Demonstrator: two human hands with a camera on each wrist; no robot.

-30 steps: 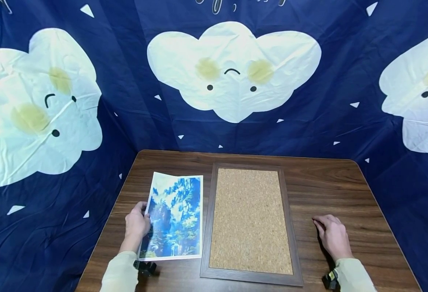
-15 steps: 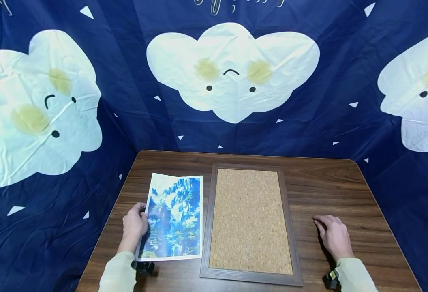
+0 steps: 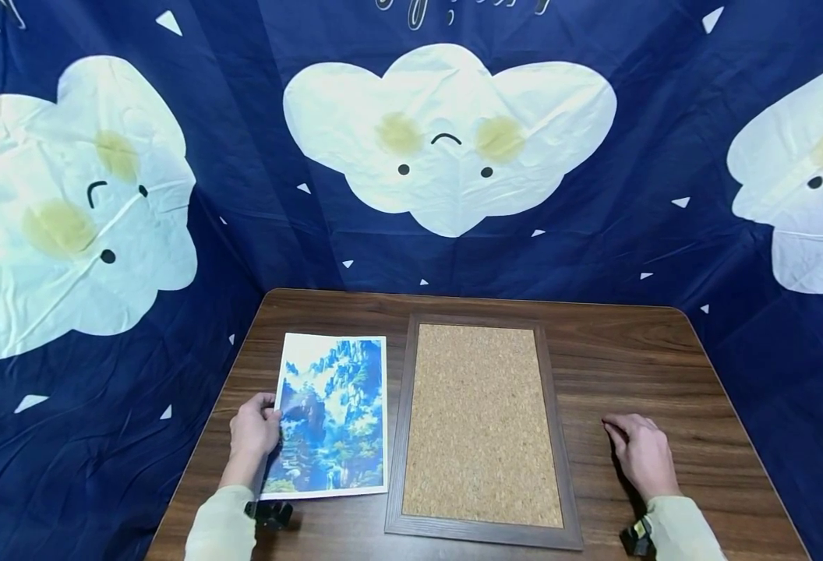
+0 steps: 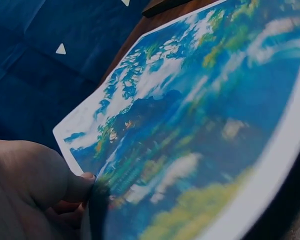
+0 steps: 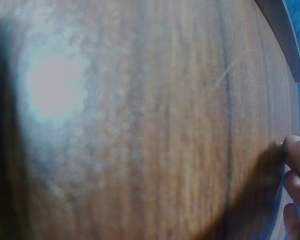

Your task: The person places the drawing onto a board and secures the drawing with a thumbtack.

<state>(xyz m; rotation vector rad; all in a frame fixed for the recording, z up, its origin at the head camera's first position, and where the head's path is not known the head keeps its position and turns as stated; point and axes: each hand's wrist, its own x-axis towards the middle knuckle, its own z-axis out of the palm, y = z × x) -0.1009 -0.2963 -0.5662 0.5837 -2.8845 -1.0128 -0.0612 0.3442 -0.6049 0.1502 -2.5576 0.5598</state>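
Observation:
My left hand [image 3: 253, 428] holds a printed landscape picture [image 3: 334, 413] by its left edge, thumb on top and fingers behind. Blue mountains, trees and a white border show on the sheet. In the left wrist view the thumb of my left hand [image 4: 37, 185] presses on the border, and the sheet slants upward. A framed cork board [image 3: 482, 421] lies flat just right of the picture. Right of the board, my right hand [image 3: 643, 456] rests low over the table. Its thumb and finger pinch a tiny pin-like thing [image 5: 280, 143], too small to make out fully.
The brown wood-grain table [image 3: 622, 351] has rounded far corners. A dark blue curtain [image 3: 355, 257] with white clouds and triangles surrounds it on the back and sides. A corner of the board's frame [image 5: 285, 40] shows in the right wrist view.
My left hand has drawn the picture slightly to the left, widening the gap to the board. Its bent upper left corner now looks flatter. The right hand and board have stayed put.

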